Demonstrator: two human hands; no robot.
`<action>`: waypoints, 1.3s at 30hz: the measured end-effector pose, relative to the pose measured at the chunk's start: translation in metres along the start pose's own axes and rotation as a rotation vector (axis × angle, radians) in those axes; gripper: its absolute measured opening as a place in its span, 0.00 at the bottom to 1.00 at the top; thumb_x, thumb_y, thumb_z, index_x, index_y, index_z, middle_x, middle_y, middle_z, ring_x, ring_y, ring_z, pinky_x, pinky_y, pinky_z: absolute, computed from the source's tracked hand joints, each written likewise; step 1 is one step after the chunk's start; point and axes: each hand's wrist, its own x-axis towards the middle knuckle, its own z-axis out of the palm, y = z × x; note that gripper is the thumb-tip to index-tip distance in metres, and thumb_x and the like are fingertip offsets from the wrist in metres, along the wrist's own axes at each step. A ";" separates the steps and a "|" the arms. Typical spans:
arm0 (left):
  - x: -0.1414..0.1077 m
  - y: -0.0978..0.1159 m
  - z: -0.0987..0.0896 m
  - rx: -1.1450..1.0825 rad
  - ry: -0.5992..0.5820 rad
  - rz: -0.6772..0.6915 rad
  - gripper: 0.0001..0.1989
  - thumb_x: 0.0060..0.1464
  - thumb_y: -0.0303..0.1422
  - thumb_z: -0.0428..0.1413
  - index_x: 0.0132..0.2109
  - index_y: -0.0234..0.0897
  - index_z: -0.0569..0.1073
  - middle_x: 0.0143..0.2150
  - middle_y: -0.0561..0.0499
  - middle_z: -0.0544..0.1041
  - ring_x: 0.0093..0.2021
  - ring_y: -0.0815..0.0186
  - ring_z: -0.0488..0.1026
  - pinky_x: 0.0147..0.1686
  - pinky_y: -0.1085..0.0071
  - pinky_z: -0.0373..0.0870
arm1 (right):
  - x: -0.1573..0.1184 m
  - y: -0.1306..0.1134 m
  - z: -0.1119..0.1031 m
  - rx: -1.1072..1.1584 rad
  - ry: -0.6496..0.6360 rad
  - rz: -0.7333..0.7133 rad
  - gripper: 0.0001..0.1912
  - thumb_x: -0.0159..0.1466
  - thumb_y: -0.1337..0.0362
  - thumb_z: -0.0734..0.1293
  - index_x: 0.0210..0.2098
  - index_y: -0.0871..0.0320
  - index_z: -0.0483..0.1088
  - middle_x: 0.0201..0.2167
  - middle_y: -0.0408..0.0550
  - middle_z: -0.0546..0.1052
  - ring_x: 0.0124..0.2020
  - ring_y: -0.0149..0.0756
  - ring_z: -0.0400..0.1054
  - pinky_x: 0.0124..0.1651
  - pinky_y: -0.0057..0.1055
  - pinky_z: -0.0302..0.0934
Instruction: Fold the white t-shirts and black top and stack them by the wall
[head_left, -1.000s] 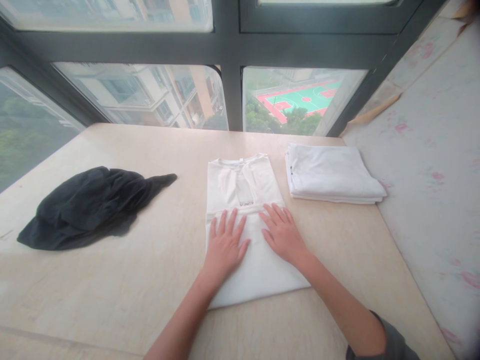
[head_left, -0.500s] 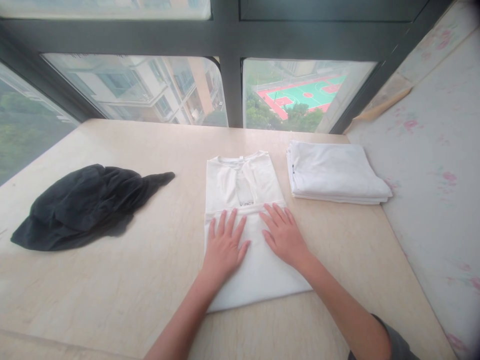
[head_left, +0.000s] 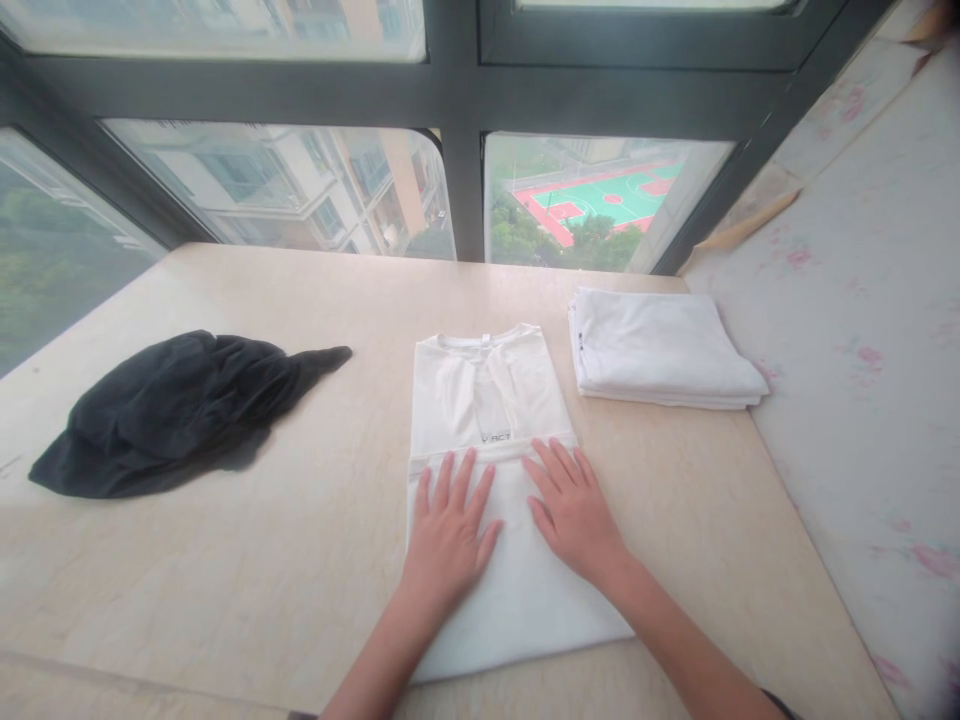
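Note:
A white T-shirt [head_left: 517, 560] lies folded on the pale tabletop in front of me, its collar pointing at the window. Its bottom part is folded up, with the hem running across the shirt just under some dark printed lettering. My left hand [head_left: 450, 535] rests flat on the left side of the folded part, fingers spread and tips at the hem. On the right side, my right hand [head_left: 574, 510] lies palm down in the same way, its fingertips at or just over the hem.
Left on the table [head_left: 300, 560] sits a crumpled black garment [head_left: 165, 415]. A stack of folded white cloth [head_left: 660, 345] lies at the back right, near the flower-patterned wall [head_left: 847, 400]. Dark window frames [head_left: 457, 100] close off the far edge.
The white T-shirt has slid a little towards me, with both hands still flat on it. The black garment and the white stack stay where they were; the view has shifted slightly.

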 end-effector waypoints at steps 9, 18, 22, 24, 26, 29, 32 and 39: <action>-0.005 0.003 -0.002 -0.026 -0.009 -0.019 0.32 0.63 0.45 0.49 0.71 0.48 0.55 0.75 0.48 0.51 0.73 0.46 0.47 0.68 0.44 0.46 | 0.073 0.027 -0.009 0.554 0.167 0.245 0.16 0.68 0.61 0.59 0.50 0.55 0.73 0.50 0.52 0.78 0.46 0.41 0.73 0.47 0.39 0.69; -0.005 0.003 -0.005 -0.016 -0.022 -0.008 0.33 0.63 0.45 0.49 0.72 0.47 0.53 0.75 0.48 0.50 0.73 0.45 0.48 0.67 0.42 0.48 | 0.237 0.054 0.015 1.091 -0.064 0.688 0.32 0.58 0.64 0.64 0.63 0.56 0.59 0.48 0.52 0.77 0.26 0.28 0.71 0.27 0.26 0.65; -0.005 0.003 -0.005 -0.048 -0.015 -0.013 0.33 0.62 0.46 0.50 0.72 0.48 0.54 0.75 0.48 0.51 0.73 0.45 0.47 0.68 0.42 0.48 | 0.250 0.051 0.017 1.087 -0.080 0.708 0.33 0.57 0.64 0.66 0.62 0.56 0.59 0.44 0.51 0.79 0.26 0.30 0.71 0.27 0.26 0.64; -0.006 0.003 -0.004 -0.059 -0.008 -0.016 0.33 0.62 0.46 0.50 0.72 0.48 0.54 0.74 0.48 0.51 0.73 0.45 0.47 0.68 0.42 0.48 | 0.247 0.050 0.017 1.074 -0.095 0.661 0.30 0.58 0.64 0.65 0.60 0.55 0.62 0.45 0.49 0.79 0.25 0.28 0.70 0.26 0.25 0.63; -0.006 0.003 -0.003 -0.065 -0.005 -0.019 0.33 0.62 0.46 0.49 0.72 0.48 0.54 0.75 0.48 0.51 0.73 0.45 0.47 0.68 0.42 0.48 | 0.243 0.051 0.018 1.026 -0.088 0.619 0.25 0.58 0.64 0.64 0.55 0.55 0.65 0.46 0.49 0.78 0.23 0.26 0.68 0.25 0.24 0.61; -0.006 0.003 -0.003 -0.068 -0.012 -0.021 0.32 0.63 0.46 0.48 0.72 0.48 0.55 0.75 0.49 0.50 0.73 0.45 0.46 0.68 0.42 0.48 | 0.240 0.054 0.021 0.966 -0.019 0.633 0.21 0.59 0.65 0.63 0.52 0.56 0.68 0.49 0.50 0.77 0.23 0.24 0.67 0.25 0.24 0.61; -0.006 0.003 -0.003 -0.068 -0.018 -0.026 0.32 0.64 0.46 0.47 0.72 0.48 0.55 0.75 0.49 0.50 0.73 0.46 0.47 0.68 0.42 0.48 | 0.243 0.057 0.023 0.958 -0.045 0.688 0.22 0.58 0.65 0.64 0.52 0.58 0.68 0.42 0.50 0.78 0.23 0.26 0.67 0.25 0.24 0.60; -0.006 0.003 -0.004 -0.066 0.001 -0.019 0.32 0.63 0.45 0.49 0.72 0.47 0.55 0.75 0.49 0.51 0.73 0.46 0.47 0.68 0.43 0.47 | 0.243 0.053 0.023 1.024 -0.131 0.590 0.21 0.57 0.68 0.63 0.50 0.58 0.68 0.41 0.49 0.80 0.24 0.25 0.68 0.25 0.23 0.60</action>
